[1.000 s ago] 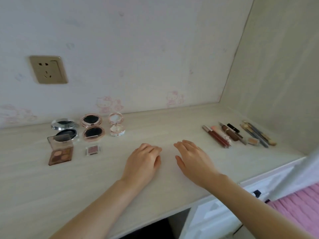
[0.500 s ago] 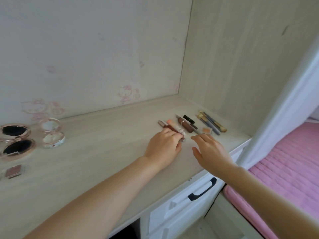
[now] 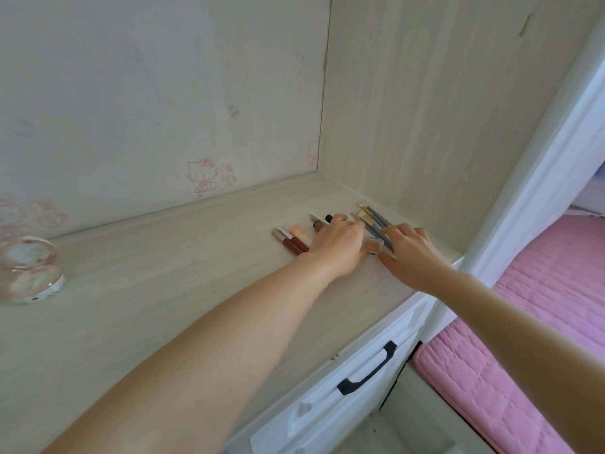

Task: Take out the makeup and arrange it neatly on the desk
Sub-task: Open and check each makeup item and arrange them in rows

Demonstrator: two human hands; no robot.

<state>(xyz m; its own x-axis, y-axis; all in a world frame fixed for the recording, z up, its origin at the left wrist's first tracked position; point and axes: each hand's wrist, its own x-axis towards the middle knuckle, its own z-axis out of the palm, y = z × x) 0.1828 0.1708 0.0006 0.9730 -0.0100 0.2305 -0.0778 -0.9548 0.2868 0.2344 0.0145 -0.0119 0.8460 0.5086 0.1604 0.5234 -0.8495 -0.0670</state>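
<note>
I'm looking at a pale wood-grain desk (image 3: 137,290) tucked in a corner, back wall (image 3: 147,93) papered with faint pink cartoon cats (image 3: 203,175), a wood-grain side panel (image 3: 425,109) on the right; below, a white drawer (image 3: 343,398) with a dark handle (image 3: 366,378), and a pink quilted mattress (image 3: 523,339) in soft daylight

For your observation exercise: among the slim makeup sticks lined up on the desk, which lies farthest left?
The dark red lip gloss tube with the silvery cap, the left end of the row; the others lie rightward toward the left hand.
</note>
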